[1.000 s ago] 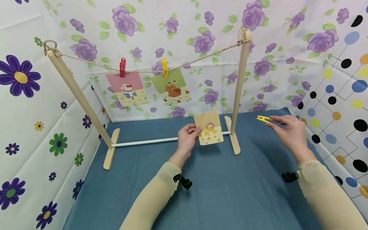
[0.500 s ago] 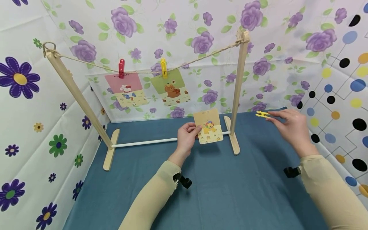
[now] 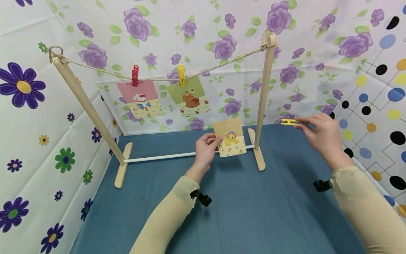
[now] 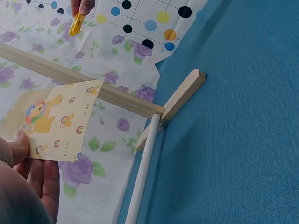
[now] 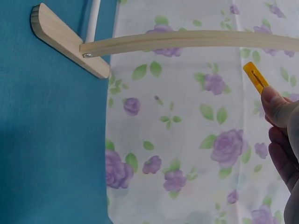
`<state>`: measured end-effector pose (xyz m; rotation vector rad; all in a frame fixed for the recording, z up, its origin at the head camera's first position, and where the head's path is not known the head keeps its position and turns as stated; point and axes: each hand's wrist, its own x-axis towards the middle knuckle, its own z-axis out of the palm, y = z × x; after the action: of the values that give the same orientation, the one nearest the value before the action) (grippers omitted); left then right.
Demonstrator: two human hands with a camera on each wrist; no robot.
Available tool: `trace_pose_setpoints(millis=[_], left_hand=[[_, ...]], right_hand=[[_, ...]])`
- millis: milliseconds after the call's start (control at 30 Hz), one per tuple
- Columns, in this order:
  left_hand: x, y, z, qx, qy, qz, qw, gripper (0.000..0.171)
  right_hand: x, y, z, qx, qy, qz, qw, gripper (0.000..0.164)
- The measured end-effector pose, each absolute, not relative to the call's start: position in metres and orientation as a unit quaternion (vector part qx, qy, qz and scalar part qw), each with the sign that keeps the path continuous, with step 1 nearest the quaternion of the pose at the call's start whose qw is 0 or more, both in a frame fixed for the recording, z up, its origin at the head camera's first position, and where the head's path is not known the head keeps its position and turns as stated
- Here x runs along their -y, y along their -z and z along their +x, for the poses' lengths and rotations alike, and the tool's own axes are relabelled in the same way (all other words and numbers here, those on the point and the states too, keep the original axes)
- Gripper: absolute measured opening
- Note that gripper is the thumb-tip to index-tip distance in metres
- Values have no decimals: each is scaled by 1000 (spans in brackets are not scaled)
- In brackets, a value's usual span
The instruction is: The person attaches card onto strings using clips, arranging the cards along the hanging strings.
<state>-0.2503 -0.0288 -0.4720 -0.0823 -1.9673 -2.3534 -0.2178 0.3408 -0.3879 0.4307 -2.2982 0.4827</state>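
Observation:
My left hand (image 3: 206,148) pinches a small yellow card with a lion (image 3: 231,138) by its left edge, thumb in front, just inside the rack's right post. In the left wrist view the lion card (image 4: 65,121) leans above the fingers. My right hand (image 3: 324,137) pinches a yellow clothespin (image 3: 288,122) between thumb and fingertips, right of that post. The clothespin (image 5: 255,77) points away from the fingers in the right wrist view. On the twine (image 3: 222,65), a red clothespin (image 3: 135,75) holds a pink rabbit card (image 3: 141,100), and another yellow clothespin (image 3: 182,75) holds a green bear card (image 3: 189,97).
The twine is tied between a left wooden post (image 3: 88,107) and a right wooden post (image 3: 265,93). A white rod (image 3: 161,157) joins their feet above the blue cloth (image 3: 241,211). A flowered curtain (image 3: 203,31) hangs behind, with patterned sheets at both sides.
My right hand has risen slightly with the clothespin, which now lies more level. The left hand has lifted the lion card a little. The hanging cards stay in place.

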Motion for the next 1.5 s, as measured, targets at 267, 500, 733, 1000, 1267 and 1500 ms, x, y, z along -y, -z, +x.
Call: trace_pose_setpoints(millis=[267,500,733,1000,1267,1500], left_hand=[[28,467,-250,645,762,-30,42,15],[28,465,-252,649,759,-33,45,17],[29,461,-251,647,761,-34,42,18],[27,452,-249,650,757,-37,43,20],[23,441,-249,662,746,-48,45,22],[19,432,-248,656,751,-64,45,21]], right_hand=[[-337,379,-219,890,-183,177,378,22],[-334,368,-220,885,-182,183,388,20],[-329,364,-218,883,-191,172,393,20],[-323,355,-217,876,-200,174,404,21],[-316,342,-220,871,-195,185,411,19],[-309,336,-222,868,-181,202,415,17]])
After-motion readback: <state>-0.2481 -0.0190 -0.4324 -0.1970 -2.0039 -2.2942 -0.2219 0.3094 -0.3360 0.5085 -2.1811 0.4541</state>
